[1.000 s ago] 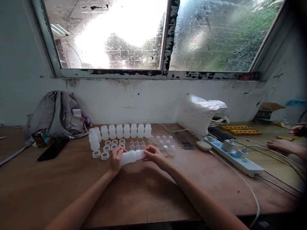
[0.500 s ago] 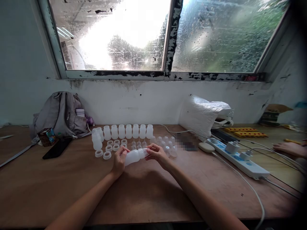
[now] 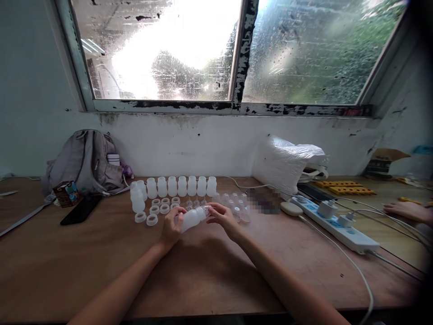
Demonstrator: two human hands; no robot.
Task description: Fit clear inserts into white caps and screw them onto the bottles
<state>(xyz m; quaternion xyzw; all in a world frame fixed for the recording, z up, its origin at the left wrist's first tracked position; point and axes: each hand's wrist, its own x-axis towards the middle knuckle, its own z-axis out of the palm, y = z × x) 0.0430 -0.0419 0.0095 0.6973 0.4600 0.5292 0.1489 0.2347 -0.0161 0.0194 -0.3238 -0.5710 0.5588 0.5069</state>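
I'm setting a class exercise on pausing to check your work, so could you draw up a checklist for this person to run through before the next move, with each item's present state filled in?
1. Left hand grips the bottle: ok.
2. Right hand has its fingers on the clear cap at the bottle's end: ok.
3. Cap fully seated: cannot tell; the fingers partly cover it.
4. Back row of bottles upright: ok.
5. Charger cable away from the right forearm: ok, a gap shows.
6. Table free of personal items: not ok; a backpack and a phone are on it.
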